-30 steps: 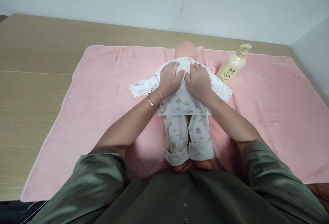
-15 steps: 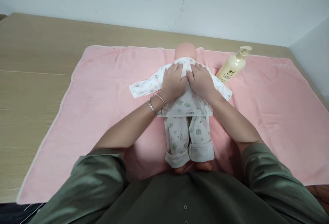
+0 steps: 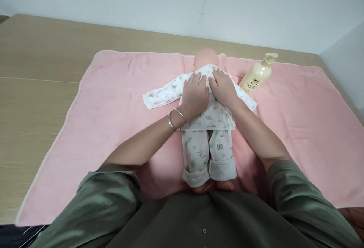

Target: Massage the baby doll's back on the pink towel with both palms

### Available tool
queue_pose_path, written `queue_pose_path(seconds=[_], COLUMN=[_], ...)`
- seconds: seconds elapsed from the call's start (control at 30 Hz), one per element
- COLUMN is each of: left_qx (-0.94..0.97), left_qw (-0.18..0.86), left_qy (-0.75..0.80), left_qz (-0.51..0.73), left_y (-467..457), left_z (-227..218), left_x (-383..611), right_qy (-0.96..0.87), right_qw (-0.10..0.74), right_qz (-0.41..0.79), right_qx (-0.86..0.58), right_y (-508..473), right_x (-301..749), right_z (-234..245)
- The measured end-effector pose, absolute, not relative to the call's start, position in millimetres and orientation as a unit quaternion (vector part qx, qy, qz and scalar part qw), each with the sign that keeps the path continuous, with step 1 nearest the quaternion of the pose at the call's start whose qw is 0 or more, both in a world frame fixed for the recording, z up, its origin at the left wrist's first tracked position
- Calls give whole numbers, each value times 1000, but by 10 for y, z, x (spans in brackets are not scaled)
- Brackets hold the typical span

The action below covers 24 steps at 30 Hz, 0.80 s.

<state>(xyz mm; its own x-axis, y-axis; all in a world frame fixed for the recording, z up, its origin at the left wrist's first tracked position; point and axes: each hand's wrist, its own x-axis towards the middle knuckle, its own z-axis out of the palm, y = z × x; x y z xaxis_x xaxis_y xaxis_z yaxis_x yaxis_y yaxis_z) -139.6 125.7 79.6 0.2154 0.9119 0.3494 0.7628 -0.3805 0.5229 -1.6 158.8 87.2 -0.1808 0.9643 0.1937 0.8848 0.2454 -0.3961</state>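
A baby doll (image 3: 206,58) in a white printed top (image 3: 212,121) and matching trousers (image 3: 222,145) lies with its head away from me and its feet toward my body. Its face does not show; only the bare, smooth head is visible. My left hand (image 3: 195,94) rests flat on the upper part of the top, left of centre, fingers stretched out. Beside it, my right hand (image 3: 223,88) lies on the right shoulder area with its fingers extended. Neither hand grips anything. Two silver bangles (image 3: 172,120) circle my left wrist.
A pink blanket (image 3: 122,107) lies under the doll on a wooden table (image 3: 36,58). Right of the doll's shoulder, a cream pump bottle (image 3: 257,75) leans at a slant in view. Behind the table stands a pale wall (image 3: 127,1) with a crack.
My left hand has shifted slightly right and lifted at the knuckles, its fingers nearer the middle of the doll's back. The right hand has moved very little. The doll stays in place.
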Motion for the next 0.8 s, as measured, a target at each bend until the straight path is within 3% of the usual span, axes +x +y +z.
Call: queue_pose_path(seconds=[0.17, 0.3, 0.5, 0.8], left_qx=[733, 714, 719, 744], left_qw=[169, 175, 164, 142], left_qy=[547, 546, 548, 562], left_qz=[367, 400, 394, 333], left_y=[1540, 1554, 1541, 1332], left_z=[667, 597, 596, 751], left_x=[-1537, -1549, -1528, -1418], right_qy=[-783, -782, -774, -782], right_qw=[195, 179, 215, 172], right_qz=[30, 60, 100, 127], right_qx=[-590, -594, -588, -585], right_y=[1373, 1400, 1570, 1587], right_x=[-155, -144, -50, 41], right_z=[939, 960, 833, 963])
